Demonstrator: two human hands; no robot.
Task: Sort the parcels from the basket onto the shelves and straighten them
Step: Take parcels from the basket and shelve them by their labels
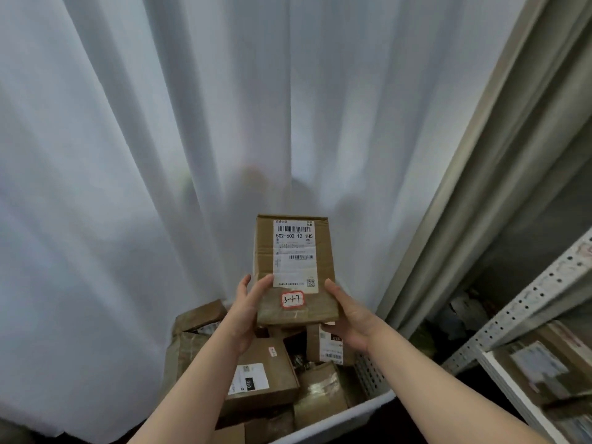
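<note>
Both hands are closed on one parcel: the left hand (246, 310) has its thumb laid across the front face with the fingers behind, and the right hand (347, 318) cups the lower right corner with the thumb up along the edge. The held parcel (294, 270), a brown cardboard box, is upright in the air above the basket, its printed shipping label (294, 251) facing the camera. Below the label is a red-bordered sticker (292, 299) handwritten 3-1-7.

This looks like the reading step: the box is lifted out and its code is being checked before shelving. The next move probably calls for a turn to the right, finding the slot that matches the sticker, and setting the box in square with its neighbours.

Under the hands, the white basket (346, 415) with a perforated wall holds a loose heap of more cardboard parcels (262, 376), lying tilted at different angles. To the right stand pale metal shelves (519, 315) with punched uprights; a labelled box (544, 363) rests on a lower level, blurred. Behind everything hangs a white pleated curtain (160, 155).
</note>
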